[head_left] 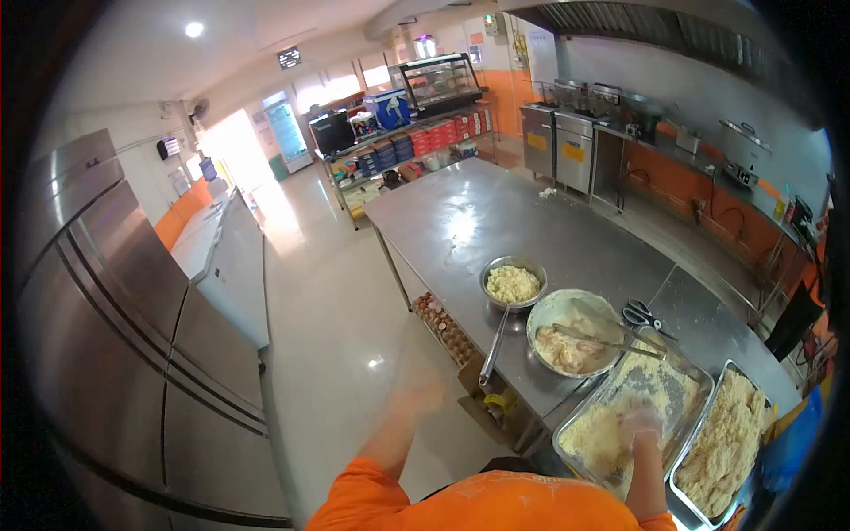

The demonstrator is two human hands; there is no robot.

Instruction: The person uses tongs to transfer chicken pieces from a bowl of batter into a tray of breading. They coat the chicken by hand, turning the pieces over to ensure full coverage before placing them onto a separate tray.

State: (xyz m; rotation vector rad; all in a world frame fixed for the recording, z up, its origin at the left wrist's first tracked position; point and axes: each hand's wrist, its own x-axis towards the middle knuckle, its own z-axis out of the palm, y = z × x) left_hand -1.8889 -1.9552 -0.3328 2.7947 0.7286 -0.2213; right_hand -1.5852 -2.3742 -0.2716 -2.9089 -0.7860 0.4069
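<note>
My right hand (639, 419) is down in a metal tray (567, 451) of pale yellow crumbs (595, 435), its fingers blurred and partly sunk among them. My left hand (418, 395) hangs out over the floor, left of the table, smeared by motion. Just beyond the tray stands a bowl (538, 334) with pale, wet, coated pieces (571, 352); tongs (602, 340) lie across its rim. A long-handled steel pan (492, 347) holding yellow crumbly food (513, 284) is farther left. On the right, a second tray (680, 482) is full of breaded pieces (726, 442).
Black-handled scissors (636, 313) lie on the steel table (443, 208), behind the trays. Egg trays (447, 332) and a cardboard box (482, 411) sit below its left edge. A tall steel fridge (106, 310) and a white chest freezer (226, 257) line the left. Fryers (574, 150) stand at the back.
</note>
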